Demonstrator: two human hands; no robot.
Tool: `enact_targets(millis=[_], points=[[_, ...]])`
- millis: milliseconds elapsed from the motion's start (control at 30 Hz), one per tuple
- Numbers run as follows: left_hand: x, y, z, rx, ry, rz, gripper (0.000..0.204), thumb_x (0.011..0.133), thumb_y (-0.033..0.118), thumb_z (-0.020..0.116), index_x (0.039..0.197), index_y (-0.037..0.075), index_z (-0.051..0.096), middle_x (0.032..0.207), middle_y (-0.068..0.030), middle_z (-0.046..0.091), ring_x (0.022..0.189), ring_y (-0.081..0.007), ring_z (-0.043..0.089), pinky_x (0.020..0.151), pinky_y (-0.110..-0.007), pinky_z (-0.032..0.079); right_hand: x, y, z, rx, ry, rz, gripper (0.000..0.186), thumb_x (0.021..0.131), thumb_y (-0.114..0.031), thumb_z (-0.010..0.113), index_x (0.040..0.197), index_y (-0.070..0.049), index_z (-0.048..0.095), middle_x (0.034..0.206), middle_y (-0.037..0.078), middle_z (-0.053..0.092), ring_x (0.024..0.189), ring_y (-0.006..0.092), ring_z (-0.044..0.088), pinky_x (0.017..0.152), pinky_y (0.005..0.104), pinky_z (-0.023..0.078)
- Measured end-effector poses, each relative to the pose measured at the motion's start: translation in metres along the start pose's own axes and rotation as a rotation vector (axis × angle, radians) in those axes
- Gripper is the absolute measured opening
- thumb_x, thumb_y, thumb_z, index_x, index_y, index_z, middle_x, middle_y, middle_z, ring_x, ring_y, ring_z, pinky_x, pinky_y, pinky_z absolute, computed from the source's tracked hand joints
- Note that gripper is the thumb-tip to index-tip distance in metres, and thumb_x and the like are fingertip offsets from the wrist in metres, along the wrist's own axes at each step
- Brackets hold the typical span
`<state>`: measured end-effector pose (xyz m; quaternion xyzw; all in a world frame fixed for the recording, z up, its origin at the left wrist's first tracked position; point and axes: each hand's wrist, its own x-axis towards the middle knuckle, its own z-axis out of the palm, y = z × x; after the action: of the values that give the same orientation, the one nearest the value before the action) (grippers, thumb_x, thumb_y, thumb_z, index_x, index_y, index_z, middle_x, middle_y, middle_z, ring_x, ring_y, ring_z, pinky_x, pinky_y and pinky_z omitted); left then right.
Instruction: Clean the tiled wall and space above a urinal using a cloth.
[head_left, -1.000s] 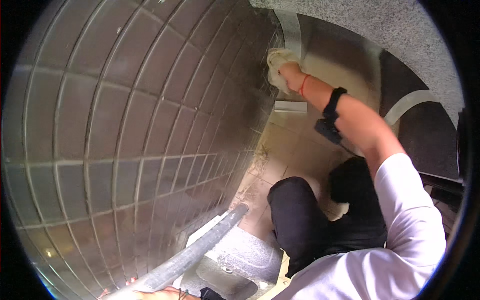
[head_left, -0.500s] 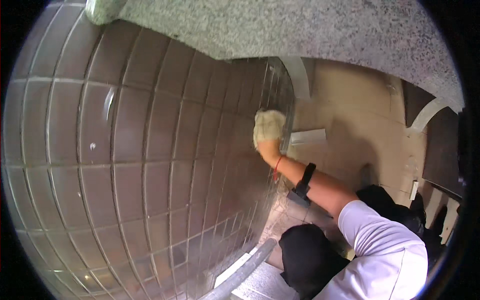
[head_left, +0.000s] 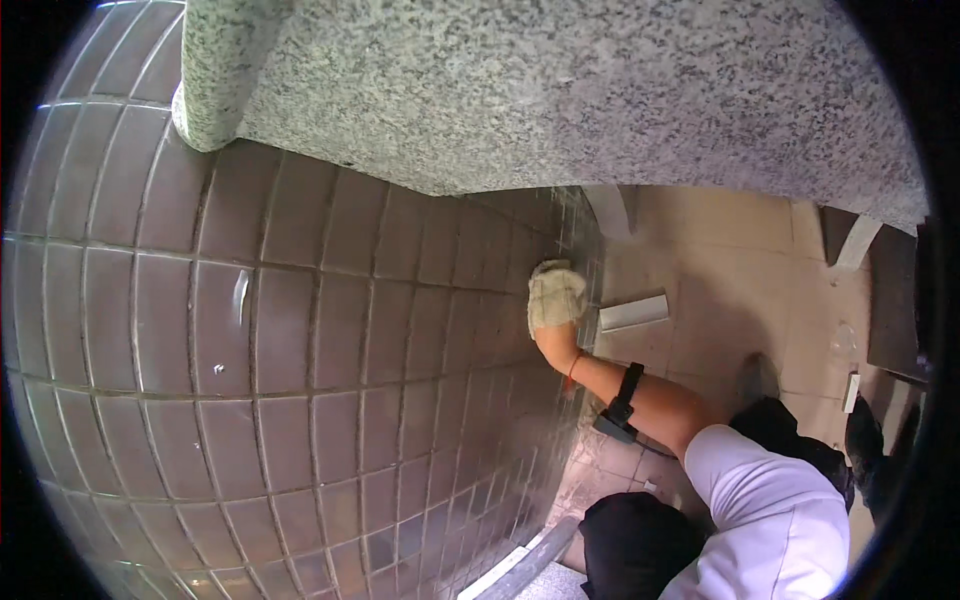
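My right hand (head_left: 556, 338) reaches across to the brown tiled wall (head_left: 430, 370) on the left. An off-white cloth (head_left: 557, 294) covers its fingers and rests against the wall low down, near where it meets the floor. The hand is closed on this cloth; the fingers themselves are hidden. A black strap with a small box (head_left: 622, 410) sits on my right forearm, and a thin red band circles the wrist. My left hand is out of view.
A speckled grey stone slab (head_left: 540, 90) juts out overhead. A pale flat strip (head_left: 634, 313) lies on the beige tiled floor (head_left: 730, 235). A grey rounded rail (head_left: 535, 562) is at the bottom, beside my black-clad knee (head_left: 640, 545). Dark panels (head_left: 895, 300) stand right.
The view has shifted, so wall, floor and slab sit lower in the picture and more slab shows. My right hand stays at the wall with the cloth, with little clear movement of its own.
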<state>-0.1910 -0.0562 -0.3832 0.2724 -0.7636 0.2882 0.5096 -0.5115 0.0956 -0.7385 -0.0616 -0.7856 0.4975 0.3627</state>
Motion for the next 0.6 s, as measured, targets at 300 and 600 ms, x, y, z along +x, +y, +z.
enact_targets(millis=[300,600], points=[[0.006,0.005,-0.003,-0.028,-0.006,0.061,0.054,0.084,0.021,0.064,0.122,-0.007,0.039,0.106,-0.0236,0.054,0.091,-0.0292,0.056,0.080,-0.041,0.048,0.113,0.063,0.046,-0.248,-0.451,0.254,0.024,0.087,-0.019,0.048,0.099,-0.002,0.060,0.103,0.017,0.057,0.097,0.0338,0.052,0.085,0.0417,0.041],[0.008,0.008,0.002,-0.039,-0.006,0.084,0.055,0.084,0.022,0.064,0.123,-0.007,0.039,0.107,-0.0243,0.053,0.092,-0.0300,0.056,0.081,-0.041,0.048,0.020,0.065,0.050,-0.834,-0.689,0.010,0.017,0.087,-0.015,0.048,0.085,-0.005,0.062,0.074,0.006,0.060,0.073,0.0248,0.059,0.067,0.0387,0.046]])
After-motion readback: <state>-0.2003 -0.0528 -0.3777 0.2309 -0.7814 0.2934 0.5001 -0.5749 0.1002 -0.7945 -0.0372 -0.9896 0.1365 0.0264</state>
